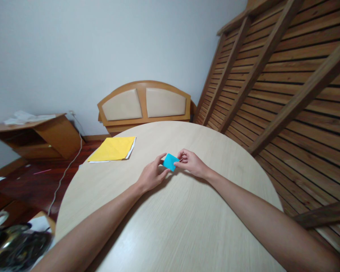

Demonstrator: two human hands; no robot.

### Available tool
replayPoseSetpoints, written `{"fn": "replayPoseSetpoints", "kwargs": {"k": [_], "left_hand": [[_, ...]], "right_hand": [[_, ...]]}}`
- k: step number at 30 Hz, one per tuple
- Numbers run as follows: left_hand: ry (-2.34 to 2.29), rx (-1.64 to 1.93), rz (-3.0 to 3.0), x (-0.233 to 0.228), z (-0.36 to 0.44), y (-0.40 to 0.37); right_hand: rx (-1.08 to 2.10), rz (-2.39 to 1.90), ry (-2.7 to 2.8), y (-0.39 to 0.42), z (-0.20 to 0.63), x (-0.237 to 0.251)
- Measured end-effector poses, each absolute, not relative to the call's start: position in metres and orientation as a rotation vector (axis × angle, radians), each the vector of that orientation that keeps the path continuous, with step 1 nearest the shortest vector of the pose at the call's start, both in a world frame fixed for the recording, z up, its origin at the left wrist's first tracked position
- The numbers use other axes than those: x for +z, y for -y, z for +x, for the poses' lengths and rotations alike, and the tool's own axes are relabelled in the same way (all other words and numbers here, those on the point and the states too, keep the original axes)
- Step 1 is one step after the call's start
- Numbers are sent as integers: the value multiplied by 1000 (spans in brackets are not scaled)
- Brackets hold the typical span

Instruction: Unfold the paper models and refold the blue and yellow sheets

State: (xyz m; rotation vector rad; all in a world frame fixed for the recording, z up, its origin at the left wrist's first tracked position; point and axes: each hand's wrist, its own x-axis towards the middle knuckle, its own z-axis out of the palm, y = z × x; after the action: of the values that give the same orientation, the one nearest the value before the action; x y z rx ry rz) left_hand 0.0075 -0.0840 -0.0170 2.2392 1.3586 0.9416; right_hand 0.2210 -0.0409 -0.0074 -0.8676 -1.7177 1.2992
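Observation:
A small folded piece of blue paper (pixel 170 161) is held just above the round pale wooden table (pixel 170 223), near its middle. My left hand (pixel 152 176) pinches its left edge between thumb and fingers. My right hand (pixel 190 162) pinches its right edge with the fingertips. Both forearms stretch across the table toward it.
A stack of yellow paper sheets (pixel 113 149) lies on the table's far left part. Behind the table stand a wooden headboard (pixel 144 102) and a slatted wooden frame (pixel 283 83) at right. A low wooden cabinet (pixel 34 136) and a white cable (pixel 65 170) are at left.

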Motion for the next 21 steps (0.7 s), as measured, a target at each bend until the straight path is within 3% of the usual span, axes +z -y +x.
{"fn": "replayPoseSetpoints", "kwargs": {"k": [21], "left_hand": [[-1217,1068,1877,-25,15,79]], "right_hand": [[1256,-845,1815,46,215,-10]]}}
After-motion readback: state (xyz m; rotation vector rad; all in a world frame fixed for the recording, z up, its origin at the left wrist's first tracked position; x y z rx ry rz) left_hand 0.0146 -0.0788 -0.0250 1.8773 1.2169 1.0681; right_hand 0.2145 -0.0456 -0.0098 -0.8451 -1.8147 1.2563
